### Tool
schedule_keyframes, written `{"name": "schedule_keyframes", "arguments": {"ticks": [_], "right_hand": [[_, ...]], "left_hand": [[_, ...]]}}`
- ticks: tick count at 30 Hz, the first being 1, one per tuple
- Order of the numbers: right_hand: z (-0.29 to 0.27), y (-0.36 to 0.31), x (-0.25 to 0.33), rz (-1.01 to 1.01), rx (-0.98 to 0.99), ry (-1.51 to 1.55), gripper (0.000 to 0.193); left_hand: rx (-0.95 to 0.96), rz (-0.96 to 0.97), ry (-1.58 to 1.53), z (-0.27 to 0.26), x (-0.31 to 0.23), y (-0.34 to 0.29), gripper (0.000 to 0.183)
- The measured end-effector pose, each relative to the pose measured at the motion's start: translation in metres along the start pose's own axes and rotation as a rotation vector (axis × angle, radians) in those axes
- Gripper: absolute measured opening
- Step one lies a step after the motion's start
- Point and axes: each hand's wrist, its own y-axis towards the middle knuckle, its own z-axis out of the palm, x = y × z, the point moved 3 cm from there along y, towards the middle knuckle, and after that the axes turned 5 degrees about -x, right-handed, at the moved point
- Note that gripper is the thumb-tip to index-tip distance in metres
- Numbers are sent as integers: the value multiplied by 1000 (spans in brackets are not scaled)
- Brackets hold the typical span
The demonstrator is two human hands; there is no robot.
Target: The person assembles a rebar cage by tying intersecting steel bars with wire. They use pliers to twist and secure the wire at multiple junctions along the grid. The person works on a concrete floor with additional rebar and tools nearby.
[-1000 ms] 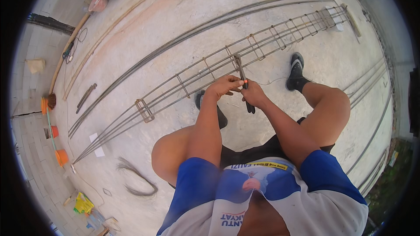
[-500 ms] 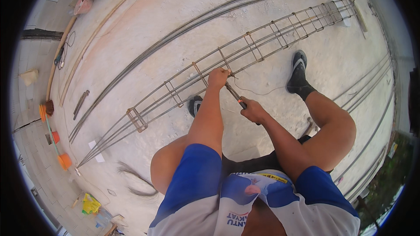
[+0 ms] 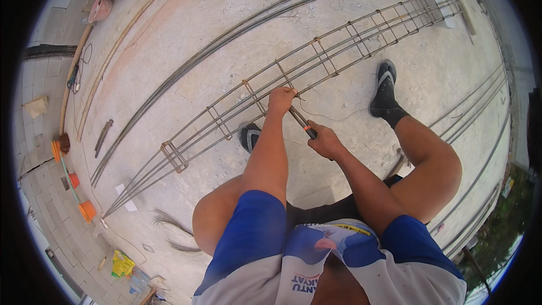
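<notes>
A long rebar cage (image 3: 320,56), made of bars with square stirrups, runs from lower left to upper right in front of me. My left hand (image 3: 280,101) is closed at its near bar, beside a stirrup; the fingers pinch what looks like thin tie wire (image 3: 333,120), whose loose end trails off to the right. My right hand (image 3: 326,142) is wrapped round the dark handles of a long pincer-like tool (image 3: 305,126) with an orange mark. The tool's head reaches up to the cage just beside my left hand, and its jaws are too small to make out.
Loose long bars (image 3: 226,42) lie beyond the cage, and more rods (image 3: 474,107) at the right. A white block (image 3: 442,11) supports the cage's far end. Bundled wires (image 3: 172,226) lie at lower left. Orange buckets (image 3: 87,211) stand along the left wall. My sandalled feet (image 3: 385,87) straddle the work.
Both hands stay at the same joint of the cage. The right hand and tool have shifted very slightly up and left; the whole view has tilted a little.
</notes>
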Motion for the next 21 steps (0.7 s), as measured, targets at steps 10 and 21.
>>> {"name": "schedule_keyframes", "arguments": {"ticks": [10,21], "right_hand": [[-1,0,-7,76,-82,-23,69],[-9,0,-6,78,-92,-7,69]], "left_hand": [[58,36,85,1,-11,2,29],[52,-5,36,6,-15,4,28]]}}
